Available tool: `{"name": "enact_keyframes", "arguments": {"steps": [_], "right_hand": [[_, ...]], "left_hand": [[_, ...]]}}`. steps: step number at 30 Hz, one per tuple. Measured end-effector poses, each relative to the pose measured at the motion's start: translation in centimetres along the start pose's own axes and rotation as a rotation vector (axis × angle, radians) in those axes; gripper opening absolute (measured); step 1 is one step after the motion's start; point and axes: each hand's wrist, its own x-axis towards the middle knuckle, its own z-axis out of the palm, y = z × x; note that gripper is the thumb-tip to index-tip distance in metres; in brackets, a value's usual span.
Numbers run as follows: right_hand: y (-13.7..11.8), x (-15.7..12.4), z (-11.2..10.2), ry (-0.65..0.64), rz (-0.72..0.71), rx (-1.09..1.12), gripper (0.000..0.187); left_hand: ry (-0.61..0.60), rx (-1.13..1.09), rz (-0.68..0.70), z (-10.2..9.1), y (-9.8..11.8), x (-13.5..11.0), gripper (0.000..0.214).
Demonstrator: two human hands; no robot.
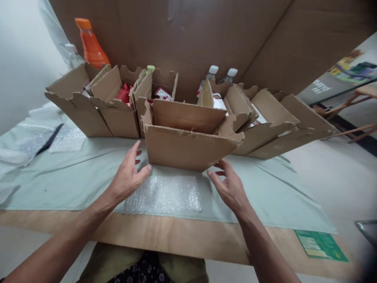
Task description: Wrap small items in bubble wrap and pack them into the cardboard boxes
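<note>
Centrally in the frame, an open-topped cardboard box (188, 151) is shown in front of a row of similar boxes (119, 120); whether its base is fully seated cannot be told. Just beside its lower left corner, the left hand (129, 173) is held with thumb and fingers spread; near its lower right corner, the right hand (228, 184) is likewise parted. Nothing is pinched by either, and fingertip contact cannot be confirmed. Good handling is judged to require even, low support from both sides, so that the box is kept level and its walls are not bowed. Lower in the frame, bubble wrap (169, 196) is spread on a pale green cloth (88, 173); snagging it under the box's front edge should be avoided.
</note>
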Motion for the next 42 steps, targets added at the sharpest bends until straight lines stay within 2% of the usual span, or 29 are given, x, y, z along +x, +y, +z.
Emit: {"name": "enact_keyframes", "arguments": {"steps": [3,6,9,16,21,25,28,31,34,38,42], "right_hand": [[-0.2,1.6,1.2,-0.041,-0.006,0.016,0.047],[0.1,1.6,2.1,-0.019,-0.026,0.032,0.047],[0.7,1.3,2.8,0.011,-0.071,0.075,0.05],[1.4,0.6,3.0,0.024,0.001,0.162,0.052],[1.4,0.1,3.3,0.086,0.051,0.168,0.053],[1.6,0.6,3.5,0.131,0.007,0.163,0.049],[1.8,0.8,3.0,0.135,0.007,0.161,0.051],[2.1,0.3,2.1,0.177,0.052,0.1,0.045],[2.5,-1.0,1.5,0.185,0.043,0.028,0.033],[2.4,-2.5,2.3,0.039,-0.089,-0.051,0.027],[1.4,-2.9,4.1,-0.078,-0.164,-0.262,0.036]], "left_hand": [[-0.022,-0.069,0.02,2.2,-0.5,0.3,0.078],[0.053,-0.07,0.017,3.2,-0.8,-0.2,0.078],[0.085,-0.082,0.024,3.3,-1.0,-0.6,0.081],[0.069,-0.151,-0.006,2.7,-1.4,-0.6,0.077],[0.032,-0.169,0.055,2.8,-1.7,-0.6,0.081],[0.014,-0.129,0.081,3.1,-1.9,-0.2,0.082],[0.062,-0.107,0.057,2.7,-2.0,0.1,0.08],[0.133,-0.025,0.024,1.4,-2.0,-0.2,0.074],[0.09,0.159,0.027,-0.4,-2.1,-1.3,0.053],[-0.005,0.467,0.1,-1.7,-2.8,-3.3,0.038],[-0.062,0.628,0.11,-1.2,-3.5,-4.3,0.029]]}}
